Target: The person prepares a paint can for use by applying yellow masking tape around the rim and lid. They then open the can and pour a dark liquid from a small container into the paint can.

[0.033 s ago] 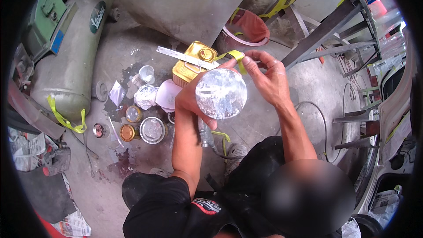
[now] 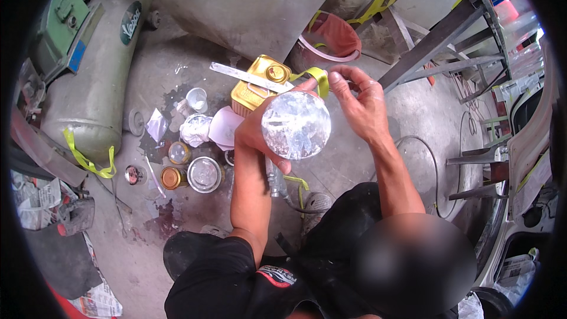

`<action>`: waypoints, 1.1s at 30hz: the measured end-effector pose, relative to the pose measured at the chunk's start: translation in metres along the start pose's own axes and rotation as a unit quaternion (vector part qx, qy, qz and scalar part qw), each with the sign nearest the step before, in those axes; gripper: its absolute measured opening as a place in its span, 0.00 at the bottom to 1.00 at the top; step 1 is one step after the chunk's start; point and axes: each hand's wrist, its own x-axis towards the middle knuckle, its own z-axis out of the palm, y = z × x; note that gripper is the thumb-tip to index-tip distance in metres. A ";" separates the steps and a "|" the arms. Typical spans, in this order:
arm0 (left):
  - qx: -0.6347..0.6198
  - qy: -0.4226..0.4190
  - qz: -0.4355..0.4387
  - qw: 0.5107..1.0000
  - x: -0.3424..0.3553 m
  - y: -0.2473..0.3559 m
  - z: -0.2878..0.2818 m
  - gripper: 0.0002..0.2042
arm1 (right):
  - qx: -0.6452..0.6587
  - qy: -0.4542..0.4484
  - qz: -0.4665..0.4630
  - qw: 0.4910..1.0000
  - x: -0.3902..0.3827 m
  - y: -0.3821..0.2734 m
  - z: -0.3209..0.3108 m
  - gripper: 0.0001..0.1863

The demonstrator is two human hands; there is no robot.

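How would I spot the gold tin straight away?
From the big grey compressor tank at left, look right to the person's left hand. Just beyond sits the gold tin, with a pale strip across its top: boxy, unlike the round cans nearby.

From the person's head, a wide fisheye view looks steeply down over the black fabric shirt (image 2: 215, 277) onto the bare left hand (image 2: 253, 130) and bare right hand (image 2: 363, 106), close below, with grey concrete floor (image 2: 133, 260) farther beneath.

The strip (image 2: 322, 84) is yellow, the tin (image 2: 241, 93) gold, the disc (image 2: 296, 125) blotched white-grey.
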 end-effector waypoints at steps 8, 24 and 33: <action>0.035 -0.006 0.002 0.999 0.000 0.008 -0.003 0.74 | 0.074 0.069 -0.020 0.995 0.002 0.000 -0.002 0.15; 0.037 0.187 -0.083 0.978 0.020 0.015 0.016 0.69 | 0.089 0.047 -0.054 0.993 0.000 -0.002 0.000 0.20; 0.084 0.187 -0.077 0.976 0.033 -0.003 0.027 0.54 | 0.089 -0.016 -0.043 0.995 -0.010 -0.016 0.002 0.26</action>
